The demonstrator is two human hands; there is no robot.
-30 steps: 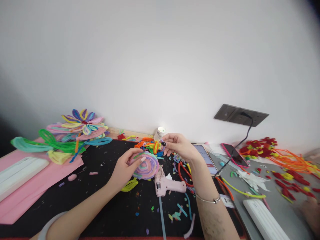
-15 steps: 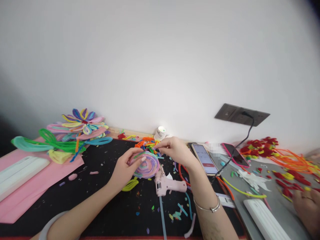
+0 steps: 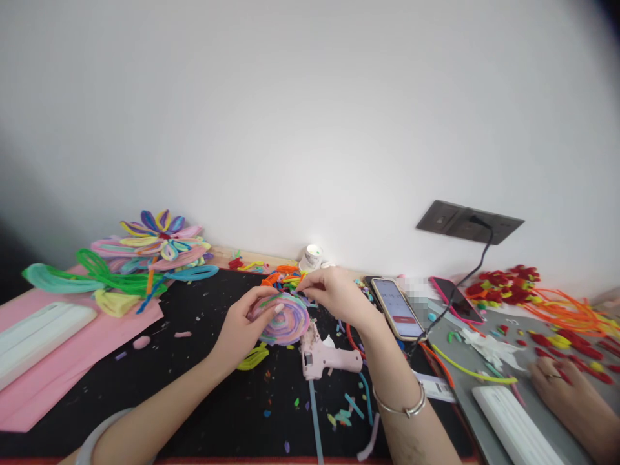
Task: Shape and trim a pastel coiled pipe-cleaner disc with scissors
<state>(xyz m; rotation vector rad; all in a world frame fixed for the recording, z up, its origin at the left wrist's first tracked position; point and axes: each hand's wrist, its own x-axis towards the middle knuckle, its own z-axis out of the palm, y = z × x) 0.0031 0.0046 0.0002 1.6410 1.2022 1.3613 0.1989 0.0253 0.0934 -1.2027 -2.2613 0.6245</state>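
My left hand (image 3: pixel 243 321) grips a round spiral disc (image 3: pixel 289 321) coiled from pink, purple and green fuzzy pipe cleaners, thumb on its face. Close to the disc's upper right edge is my right hand (image 3: pixel 333 292), thumb and fingertips pinched together; whatever is between them is too small to make out. Just below the disc a pale pink glue gun (image 3: pixel 332 359) lies on the black mat, a glue stick (image 3: pixel 314 420) protruding from it. Behind my hands sits a pile of orange and mixed pipe cleaner pieces (image 3: pixel 285 278).
At left stand a pipe cleaner flower (image 3: pixel 162 239) and a white box (image 3: pixel 43 339) on pink paper (image 3: pixel 72 381). Right of my arm lie a phone (image 3: pixel 398 310), a black cable (image 3: pixel 472 271) and another white box (image 3: pixel 516 423). A co-worker's hand (image 3: pixel 562 381) rests near red pieces.
My hands and the disc have barely moved; my right fingertips shifted slightly. The co-worker's hand has come further left into view.
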